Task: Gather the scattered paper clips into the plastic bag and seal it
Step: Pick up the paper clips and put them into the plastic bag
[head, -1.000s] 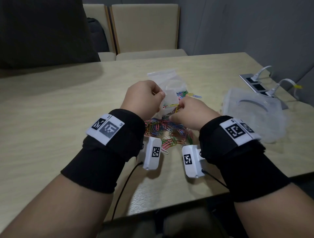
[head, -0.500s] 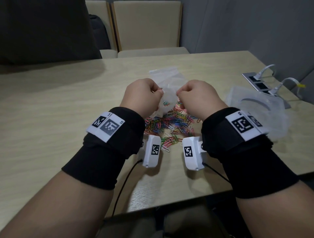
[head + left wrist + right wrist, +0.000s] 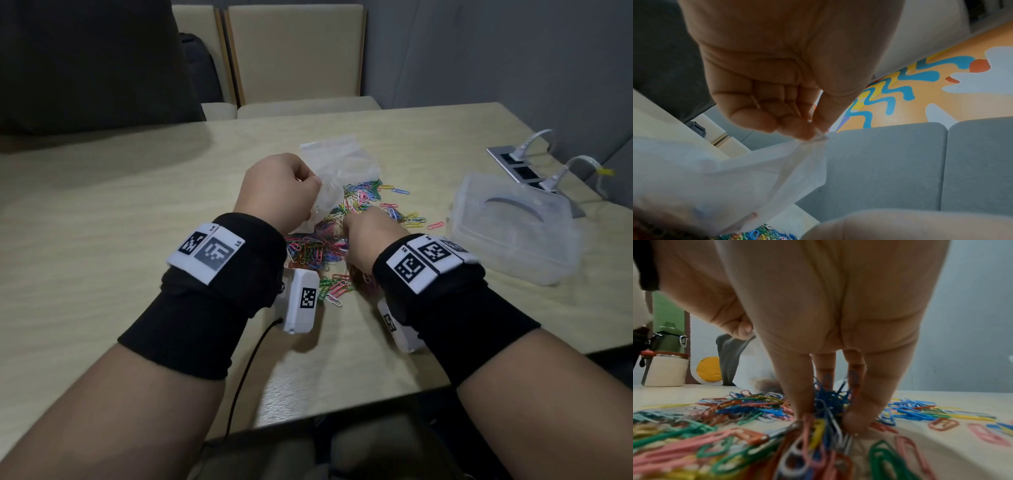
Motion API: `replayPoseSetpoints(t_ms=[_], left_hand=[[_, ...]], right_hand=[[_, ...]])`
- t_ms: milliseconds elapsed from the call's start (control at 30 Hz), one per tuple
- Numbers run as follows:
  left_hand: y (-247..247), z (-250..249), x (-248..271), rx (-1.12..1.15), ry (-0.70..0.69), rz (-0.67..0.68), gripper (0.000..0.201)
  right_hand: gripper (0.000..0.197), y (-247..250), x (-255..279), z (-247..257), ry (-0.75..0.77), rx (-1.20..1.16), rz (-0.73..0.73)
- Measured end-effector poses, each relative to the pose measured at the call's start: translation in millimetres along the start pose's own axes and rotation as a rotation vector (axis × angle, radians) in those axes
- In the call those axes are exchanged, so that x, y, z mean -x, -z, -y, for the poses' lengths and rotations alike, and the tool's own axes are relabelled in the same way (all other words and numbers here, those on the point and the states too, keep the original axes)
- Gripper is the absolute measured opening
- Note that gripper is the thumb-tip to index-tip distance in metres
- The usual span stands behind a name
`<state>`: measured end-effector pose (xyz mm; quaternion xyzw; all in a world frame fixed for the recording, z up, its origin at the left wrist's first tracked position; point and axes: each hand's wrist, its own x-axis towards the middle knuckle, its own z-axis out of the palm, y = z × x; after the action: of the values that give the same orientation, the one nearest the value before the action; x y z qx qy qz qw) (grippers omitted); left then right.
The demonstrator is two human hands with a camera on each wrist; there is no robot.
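Pale wooden table (image 3: pixel 102 219), with two cream chairs (image 3: pixel 294 54) pushed in at the far edge. To the right on it, clear plastic box (image 3: pixel 513 236) turned upside down, just in front of a metal socket panel (image 3: pixel 513 164) with two white plugs in. At the table's middle, heap of coloured paper clips (image 3: pixel 318 250) spread wide, a few strays lying out toward the box. Behind the heap, a second clear bag (image 3: pixel 339 161) lying flat.

Left hand (image 3: pixel 277 192) raised over the heap's far left side, fist curled, thumb and forefinger pinching the rim of the plastic bag (image 3: pixel 748 168); bag hanging down from the pinch, mouth partly open, lower end reaching the clips. Not sealed. Whether any clips inside, cannot tell.

Right hand (image 3: pixel 370 240) down in the heap, near the bag, palm toward the table. Fingers (image 3: pixel 795 391) pointing straight down and drawn narrow, tips closing round a small upright bunch of clips (image 3: pixel 830 404), mostly blue, with pink and yellow ones at the front. Thumb (image 3: pixel 735 324) tucked back, off the bunch.

Black wrist bands (image 3: pixel 219 274) with white tag blocks on both forearms.
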<state>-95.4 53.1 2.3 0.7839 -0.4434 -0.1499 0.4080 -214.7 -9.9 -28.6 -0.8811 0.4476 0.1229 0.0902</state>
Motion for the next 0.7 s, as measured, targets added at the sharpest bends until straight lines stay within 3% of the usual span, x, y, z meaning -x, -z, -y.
replayPoseSetpoints(t_ms=[233,533,633,700], left_hand=[[1,2,-1,-0.010,0.007,0.010,0.017],[-1,5,-2,-0.032,0.003,0.034,0.015],[-4,4,-1,-0.015,0.009,0.047,0.014],[-5,3,-1,-0.010,0.001,0.056,0.015]], right_hand=[[0.020,4,-6,-16,-0.047,-0.074,-0.073],[0.010,37,13,-28,-0.116,-1.338,-0.132],[0.013,45,13,-23,-0.084,-1.593,-0.064],[0.012,46,12,-18,-0.089,-1.605,0.011]])
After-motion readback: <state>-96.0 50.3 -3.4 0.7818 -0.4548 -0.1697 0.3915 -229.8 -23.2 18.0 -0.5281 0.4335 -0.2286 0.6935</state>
